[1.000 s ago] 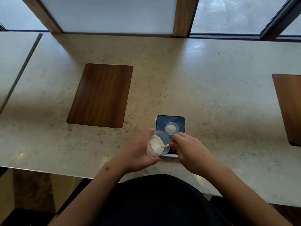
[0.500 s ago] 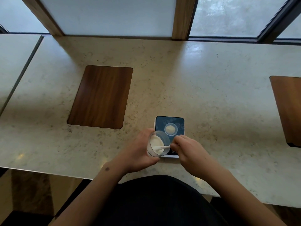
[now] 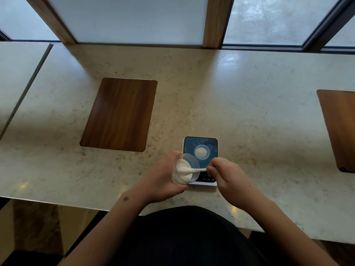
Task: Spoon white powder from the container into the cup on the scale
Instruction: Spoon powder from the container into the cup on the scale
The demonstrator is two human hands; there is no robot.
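Observation:
A small dark scale [image 3: 211, 144] with a white rim sits near the counter's front edge. A small clear cup [image 3: 201, 151] holding a mound of white powder stands on it. My left hand [image 3: 163, 177] grips a clear container [image 3: 185, 168] of white powder, tilted toward the right, just left of the scale's front. My right hand [image 3: 228, 175] pinches the handle of a white spoon [image 3: 198, 170]. The spoon's bowl is inside the container, in the powder.
The pale stone counter [image 3: 249, 112] has a dark wooden inset [image 3: 119, 114] at the left and another wooden inset [image 3: 340, 127] at the right edge. Window frames run along the back. A seam [image 3: 26, 87] separates a second slab at the far left.
The spoon's bowl has gone deeper and further left into the container's powder. Both hands stay nearly in place beside the scale.

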